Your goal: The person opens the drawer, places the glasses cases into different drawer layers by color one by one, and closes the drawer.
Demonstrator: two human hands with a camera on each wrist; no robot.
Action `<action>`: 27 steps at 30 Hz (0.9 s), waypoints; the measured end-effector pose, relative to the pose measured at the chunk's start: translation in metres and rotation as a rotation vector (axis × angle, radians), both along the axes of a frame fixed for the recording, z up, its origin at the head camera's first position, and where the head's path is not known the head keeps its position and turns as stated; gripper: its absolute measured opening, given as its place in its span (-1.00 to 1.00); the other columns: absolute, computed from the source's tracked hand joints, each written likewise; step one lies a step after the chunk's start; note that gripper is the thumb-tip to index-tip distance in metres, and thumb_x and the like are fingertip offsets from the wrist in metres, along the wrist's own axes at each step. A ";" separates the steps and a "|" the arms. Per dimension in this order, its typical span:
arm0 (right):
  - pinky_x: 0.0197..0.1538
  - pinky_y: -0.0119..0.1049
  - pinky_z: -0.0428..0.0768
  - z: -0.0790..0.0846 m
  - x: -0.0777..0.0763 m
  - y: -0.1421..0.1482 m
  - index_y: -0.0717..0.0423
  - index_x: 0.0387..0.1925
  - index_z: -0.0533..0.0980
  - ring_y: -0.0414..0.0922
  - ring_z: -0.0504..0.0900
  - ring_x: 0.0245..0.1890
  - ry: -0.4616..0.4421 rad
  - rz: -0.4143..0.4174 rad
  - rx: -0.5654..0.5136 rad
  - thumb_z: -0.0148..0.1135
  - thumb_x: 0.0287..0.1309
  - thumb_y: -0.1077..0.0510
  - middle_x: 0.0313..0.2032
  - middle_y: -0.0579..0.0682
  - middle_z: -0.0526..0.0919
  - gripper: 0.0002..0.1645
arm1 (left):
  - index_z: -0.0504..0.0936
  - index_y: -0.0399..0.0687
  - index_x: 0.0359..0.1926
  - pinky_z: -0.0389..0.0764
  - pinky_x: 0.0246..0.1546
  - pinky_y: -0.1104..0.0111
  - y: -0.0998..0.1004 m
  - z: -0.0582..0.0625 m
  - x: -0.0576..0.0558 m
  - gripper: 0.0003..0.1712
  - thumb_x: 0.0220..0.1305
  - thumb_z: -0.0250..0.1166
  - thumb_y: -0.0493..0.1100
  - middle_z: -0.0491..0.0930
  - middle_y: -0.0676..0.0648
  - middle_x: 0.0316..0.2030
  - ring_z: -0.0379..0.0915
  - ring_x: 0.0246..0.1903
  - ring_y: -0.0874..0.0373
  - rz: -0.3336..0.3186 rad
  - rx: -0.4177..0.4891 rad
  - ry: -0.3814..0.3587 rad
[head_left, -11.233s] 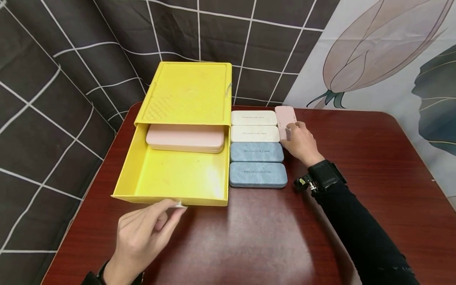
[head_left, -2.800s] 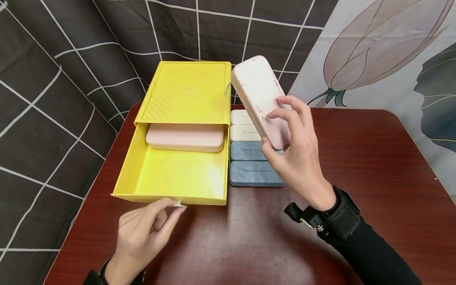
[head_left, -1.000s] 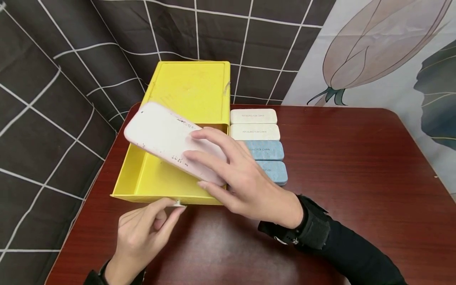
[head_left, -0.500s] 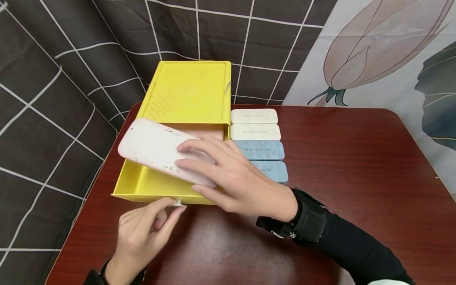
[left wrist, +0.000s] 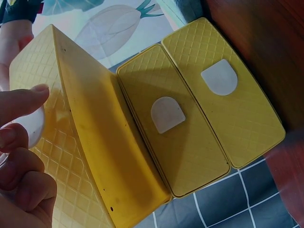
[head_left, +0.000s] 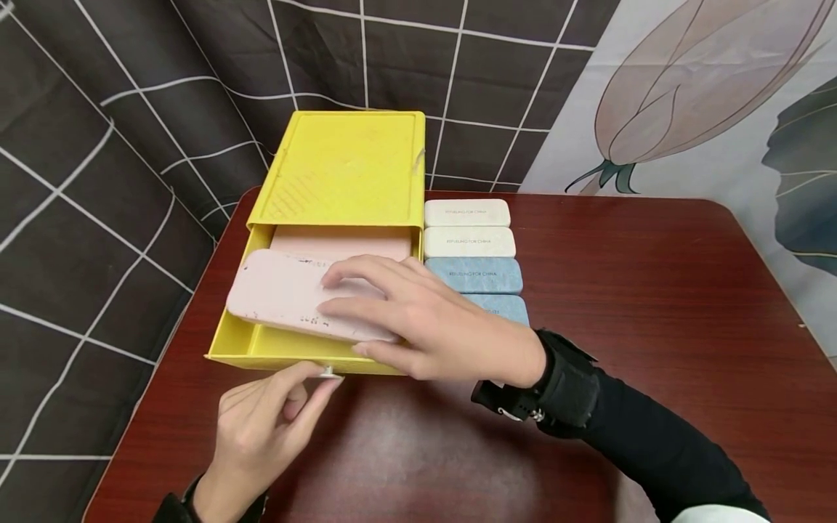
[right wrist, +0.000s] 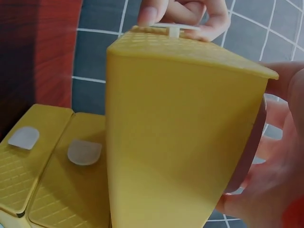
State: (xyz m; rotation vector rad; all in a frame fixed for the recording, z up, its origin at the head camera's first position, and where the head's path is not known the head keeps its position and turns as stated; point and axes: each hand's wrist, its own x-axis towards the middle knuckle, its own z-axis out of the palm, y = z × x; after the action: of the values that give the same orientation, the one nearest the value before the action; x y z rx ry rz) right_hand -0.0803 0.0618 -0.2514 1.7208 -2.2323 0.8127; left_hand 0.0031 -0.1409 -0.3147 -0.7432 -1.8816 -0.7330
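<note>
A yellow drawer [head_left: 230, 335] is pulled out at the front of a yellow drawer unit [head_left: 353, 167]. My left hand [head_left: 258, 421] pinches its small white knob [head_left: 329, 373] between thumb and finger. My right hand [head_left: 431, 327] grips a pale pink oblong case [head_left: 271, 290] with worn, speckled edges, slightly slanted over the drawer. The case's left end overlaps the drawer's left wall in the head view; the fingers cover its right part. Behind it, a second pink case [head_left: 353, 240] lies in the drawer, partly under the unit's top. In the right wrist view, the drawer side hides most of the held case [right wrist: 249, 152].
To the right of the unit, two white cases [head_left: 468, 242] and two blue cases [head_left: 474, 274] lie in a column on the dark red table [head_left: 654, 305]. Two lower drawers [left wrist: 228, 109] are pushed in. A dark checked cloth [head_left: 392, 58] hangs behind.
My right hand lifted the worn pink case from beside the white cases, carried it left over the drawer, then lowered and levelled it. My left hand has stayed on the knob.
</note>
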 end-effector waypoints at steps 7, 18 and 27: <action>0.14 -0.22 0.21 -0.003 -0.005 -0.001 0.00 0.12 0.47 -0.18 0.23 0.21 -0.027 0.019 0.023 0.00 0.27 -0.03 0.20 -0.03 0.31 -0.56 | 0.56 -0.26 -0.41 -0.01 -0.73 0.61 0.000 0.001 -0.001 -0.72 0.19 0.25 -0.08 0.18 0.20 -0.71 -0.02 -0.73 0.44 -0.005 0.000 0.000; 0.10 -0.24 0.23 -0.007 -0.009 -0.003 -0.04 0.11 0.48 -0.20 0.29 0.16 -0.035 0.016 0.102 -0.03 0.29 -0.06 0.21 -0.07 0.30 -0.56 | 0.57 -0.26 -0.42 -0.02 -0.71 0.63 0.000 0.001 0.000 -0.72 0.19 0.25 -0.07 0.18 0.20 -0.72 -0.04 -0.73 0.45 -0.007 0.004 -0.009; 0.05 -0.24 0.27 -0.003 -0.010 -0.004 -0.06 0.11 0.48 -0.23 0.28 0.17 -0.022 -0.001 0.200 -0.02 0.28 -0.07 0.23 -0.08 0.29 -0.57 | 0.57 -0.25 -0.41 -0.02 -0.71 0.62 0.000 -0.001 0.000 -0.71 0.19 0.24 -0.07 0.18 0.19 -0.71 -0.03 -0.73 0.44 -0.003 -0.002 -0.015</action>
State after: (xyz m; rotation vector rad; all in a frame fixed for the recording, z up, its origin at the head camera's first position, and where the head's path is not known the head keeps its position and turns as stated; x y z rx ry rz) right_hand -0.0907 0.0574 -0.2543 1.8028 -2.4003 0.6291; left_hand 0.0031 -0.1414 -0.3157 -0.7440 -1.8948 -0.7409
